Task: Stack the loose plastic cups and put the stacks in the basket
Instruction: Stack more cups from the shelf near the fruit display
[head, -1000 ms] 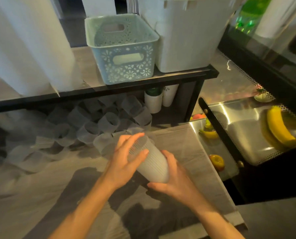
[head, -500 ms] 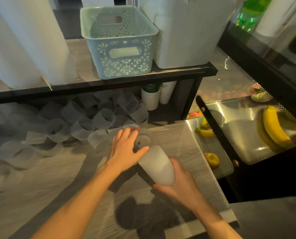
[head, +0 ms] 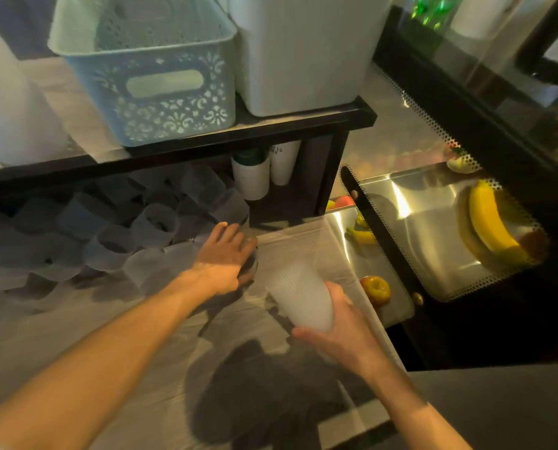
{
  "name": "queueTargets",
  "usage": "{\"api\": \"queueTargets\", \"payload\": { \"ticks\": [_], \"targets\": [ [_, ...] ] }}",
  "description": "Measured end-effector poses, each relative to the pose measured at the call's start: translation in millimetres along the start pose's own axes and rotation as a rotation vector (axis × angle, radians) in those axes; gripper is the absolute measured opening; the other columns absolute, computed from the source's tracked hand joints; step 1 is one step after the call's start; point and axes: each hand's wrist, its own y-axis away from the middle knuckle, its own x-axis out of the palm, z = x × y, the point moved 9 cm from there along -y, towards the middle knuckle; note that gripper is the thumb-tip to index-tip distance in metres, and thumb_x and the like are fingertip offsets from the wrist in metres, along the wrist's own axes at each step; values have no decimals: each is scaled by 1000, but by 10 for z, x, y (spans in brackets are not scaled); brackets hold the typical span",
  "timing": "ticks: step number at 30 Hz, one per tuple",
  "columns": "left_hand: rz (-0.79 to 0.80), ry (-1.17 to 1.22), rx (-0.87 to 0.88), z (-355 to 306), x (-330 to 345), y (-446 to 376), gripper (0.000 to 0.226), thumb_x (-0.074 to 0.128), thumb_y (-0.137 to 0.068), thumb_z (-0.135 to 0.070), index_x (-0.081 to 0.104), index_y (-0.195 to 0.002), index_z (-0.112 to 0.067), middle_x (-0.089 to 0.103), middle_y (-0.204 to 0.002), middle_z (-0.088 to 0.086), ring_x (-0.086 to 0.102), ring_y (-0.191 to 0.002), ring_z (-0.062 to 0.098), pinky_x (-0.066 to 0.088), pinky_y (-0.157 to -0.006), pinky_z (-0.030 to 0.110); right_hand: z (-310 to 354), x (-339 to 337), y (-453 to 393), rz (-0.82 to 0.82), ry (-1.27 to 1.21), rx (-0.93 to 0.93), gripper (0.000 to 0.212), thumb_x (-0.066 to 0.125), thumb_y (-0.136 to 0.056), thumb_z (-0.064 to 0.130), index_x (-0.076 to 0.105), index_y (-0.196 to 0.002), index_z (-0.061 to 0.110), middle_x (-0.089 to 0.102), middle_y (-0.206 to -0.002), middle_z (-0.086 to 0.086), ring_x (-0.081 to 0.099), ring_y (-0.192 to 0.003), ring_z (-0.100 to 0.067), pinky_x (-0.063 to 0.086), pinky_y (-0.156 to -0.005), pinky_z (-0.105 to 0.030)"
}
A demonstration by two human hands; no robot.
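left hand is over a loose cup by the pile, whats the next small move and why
Probably curl the left hand round the loose cup under it and carry it to the stack that the right hand holds tilted, open end toward the pile. The basket on the shelf looks empty.

The stack of cups [head: 300, 300] is seen to be frosted, translucent plastic with fine ribbing and a matt look. The loose cups [head: 115, 241] at the far left are of the same cloudy plastic. The basket [head: 160, 92] on the far shelf is made of pale blue-green plastic, matt, its wall pierced with a lace-like pattern. The bin [head: 303, 60] to its right is of plain white plastic, smooth. The counter [head: 141, 368] is given a wood-grain finish, grey and dull. The shelf frame [head: 303, 125] is black and matt. At the right, the tray [head: 433, 238] is of polished metal, glossy, with perforated edges.
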Motion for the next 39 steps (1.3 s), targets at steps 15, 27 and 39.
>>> {"api": "queueTargets", "payload": {
  "ticks": [15, 27, 39],
  "targets": [
    [-490, 1490, -417, 300, -328, 898, 71, 49, -83, -69, 55, -133, -20, 56, -126, -5, 55, -113, 7, 46, -101, 33, 289, 230, 60, 98, 29, -110, 96, 83, -63, 54, 26, -140, 45, 44, -129, 14, 48, -116, -11, 52, -93, -41],
    [-525, 1409, -404, 344, -334, 1808, 68, 46, -77, -70, 54, -132, -31, 51, -120, -18, 48, -114, -8, 36, -99, 14, 1053, 650, 261, 144, 136, -400, 93, 73, -55, 72, 27, -132, 49, 47, -124, 18, 51, -116, -9, 47, -95, -35],
    [-592, 1481, -614, 615, -6, 1839, 45, 60, -90, -52, 55, -128, -28, 59, -122, -12, 57, -108, 2, 44, -88, 21, 979, 819, 363, 128, 74, -341, 86, 74, -55, 71, 29, -125, 50, 52, -119, 15, 53, -110, -7, 48, -92, -36]
  ]
}}
